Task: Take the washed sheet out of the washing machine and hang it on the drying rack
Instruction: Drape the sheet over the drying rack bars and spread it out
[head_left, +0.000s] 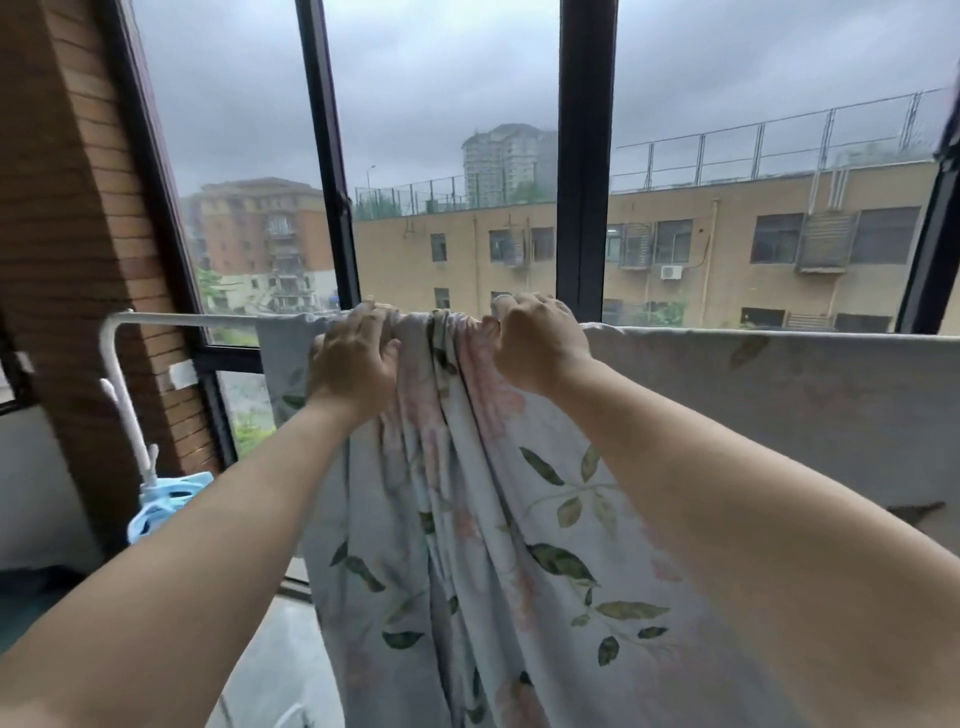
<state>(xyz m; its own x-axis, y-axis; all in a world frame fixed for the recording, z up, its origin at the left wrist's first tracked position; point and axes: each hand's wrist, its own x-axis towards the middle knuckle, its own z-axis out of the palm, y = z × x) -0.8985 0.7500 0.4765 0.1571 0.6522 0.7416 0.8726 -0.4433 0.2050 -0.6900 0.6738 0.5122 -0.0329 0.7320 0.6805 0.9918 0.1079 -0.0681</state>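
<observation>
At a balcony window (584, 156) facing grey sky and apartment blocks, a person reached both bare arms up to the white drying rack (171, 319), where the sheet (467, 519), printed with leaves and pink flowers, already lay over the top rail. The left hand (356, 358) and the right hand (537, 343) sat close together at the rail, each grip curled round a gathered bunch of the cloth, with a narrow knot of folds between them. To the right the sheet hung flat along the rail. To the left a short stretch was draped, and beyond it the rail ran bare to its bent corner. Below the hands the fabric fell in heavy pleats.

The step in hand appeared to be spreading the bunched middle. Done well, it would call for sliding the left hand outward along the bare rail while the right held its bunch in place, so that the folds opened rather than dragged the flat part off. Wet cloth looked likely to cling, so short pulls would serve better than one long tug. Keeping even lengths on both sides of the rail should stop the sheet slipping off. A blue plastic hanger (166, 506) hung by the rack's post, near the brick wall (67, 208).
</observation>
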